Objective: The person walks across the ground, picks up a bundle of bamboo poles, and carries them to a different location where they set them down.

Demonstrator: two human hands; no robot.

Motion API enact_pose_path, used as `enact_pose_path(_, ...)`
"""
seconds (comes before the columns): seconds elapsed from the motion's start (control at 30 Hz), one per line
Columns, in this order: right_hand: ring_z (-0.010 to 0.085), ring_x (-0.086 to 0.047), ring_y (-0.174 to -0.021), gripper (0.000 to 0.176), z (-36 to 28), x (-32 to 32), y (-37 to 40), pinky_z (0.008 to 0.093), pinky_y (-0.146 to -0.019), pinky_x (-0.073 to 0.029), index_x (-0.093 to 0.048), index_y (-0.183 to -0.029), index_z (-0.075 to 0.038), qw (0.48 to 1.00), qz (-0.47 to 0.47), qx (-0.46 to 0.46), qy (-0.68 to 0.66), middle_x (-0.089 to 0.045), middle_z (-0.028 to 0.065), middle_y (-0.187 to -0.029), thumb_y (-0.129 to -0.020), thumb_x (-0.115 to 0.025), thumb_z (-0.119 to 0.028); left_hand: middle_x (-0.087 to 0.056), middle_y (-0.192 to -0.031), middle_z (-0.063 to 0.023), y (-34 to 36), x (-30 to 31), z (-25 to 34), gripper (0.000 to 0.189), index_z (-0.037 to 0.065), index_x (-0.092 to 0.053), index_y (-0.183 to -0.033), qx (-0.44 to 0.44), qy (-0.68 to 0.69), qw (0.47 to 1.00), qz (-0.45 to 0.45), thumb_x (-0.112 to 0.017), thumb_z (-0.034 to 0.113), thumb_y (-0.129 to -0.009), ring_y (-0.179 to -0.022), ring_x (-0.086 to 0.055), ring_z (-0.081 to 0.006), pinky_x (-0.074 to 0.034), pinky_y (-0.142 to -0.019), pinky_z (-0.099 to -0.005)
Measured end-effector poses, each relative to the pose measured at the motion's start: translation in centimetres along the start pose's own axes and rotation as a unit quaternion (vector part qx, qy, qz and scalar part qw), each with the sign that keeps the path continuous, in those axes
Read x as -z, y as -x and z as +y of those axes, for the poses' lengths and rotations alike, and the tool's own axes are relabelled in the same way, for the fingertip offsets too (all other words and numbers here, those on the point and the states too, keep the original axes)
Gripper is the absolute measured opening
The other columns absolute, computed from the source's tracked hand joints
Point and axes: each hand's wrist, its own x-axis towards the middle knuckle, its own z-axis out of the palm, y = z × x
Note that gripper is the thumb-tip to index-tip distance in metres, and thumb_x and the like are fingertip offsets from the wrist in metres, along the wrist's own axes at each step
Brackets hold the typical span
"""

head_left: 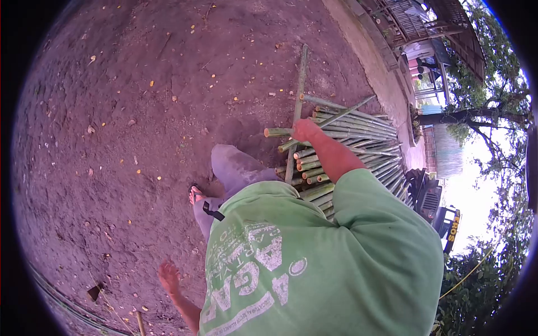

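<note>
My right hand (307,130) is closed around a green bamboo pole (277,133) near its cut end, above the pile. Beneath it, many cut bamboo poles (364,137) lie side by side, their hollow ends toward my legs. A longer bamboo pole (301,75) lies crosswise under the pile's near ends, and another thin one slants over the top. At the lower left, my left hand (169,277) hangs over the bare soil with its fingers apart, slightly blurred, holding nothing.
Brown soil (140,140) with scattered leaves surrounds my bent leg (241,168) and sandalled foot (196,194). A dark blade-like object (96,291) and a wooden stick (140,323) lie at lower left. A dark vehicle (430,201), trees and a roofed structure (457,33) are at the right.
</note>
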Motion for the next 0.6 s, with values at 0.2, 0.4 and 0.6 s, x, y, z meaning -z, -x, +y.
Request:
enact_pose_path(0.2,0.0360,-0.061,-0.093,0.042,3.2,-12.7,-0.4,0.0424,-0.085,-0.048,-0.067,-0.092,-0.002,0.995,-0.033,0.069,-0.056,-0.064,0.0198,-0.096,-0.074,-0.058,-0.039,-0.057,-0.075,-0.0033,-1.0,5.0,-3.2,0.024,0.015,-0.053,-0.102,0.199,-0.007,0.972,0.126,-0.061,0.019,-0.080,-0.054,-0.054,-0.0170,-0.036,-0.037,-0.0267)
enact_pose_path(0.4,0.0346,-0.061,-0.092,0.048,3.2,-17.9,3.1,0.0402,-0.084,-0.048,-0.066,-0.099,-0.004,0.969,-0.129,0.096,-0.190,-0.064,0.0204,-0.095,-0.070,-0.063,-0.042,-0.061,-0.081,-0.0070,-6.2,-5.8,0.9,0.032,0.009,-0.053,-0.109,0.126,-0.101,0.986,-0.048,-0.060,0.023,-0.081,-0.059,-0.058,-0.0161,-0.042,-0.043,-0.0273)
enact_pose_path(0.6,0.0245,-0.063,-0.088,0.048,9.4,-25.7,0.7,0.0335,-0.080,-0.049,-0.062,-0.104,0.002,0.892,-0.158,0.011,-0.424,-0.066,0.0175,-0.096,-0.073,-0.070,-0.033,-0.062,-0.080,-0.0083,-9.0,-25.4,14.7,0.038,0.000,-0.053,-0.113,0.057,-0.348,0.934,-0.055,-0.059,0.021,-0.082,-0.066,-0.061,-0.0136,-0.046,-0.050,-0.0253)
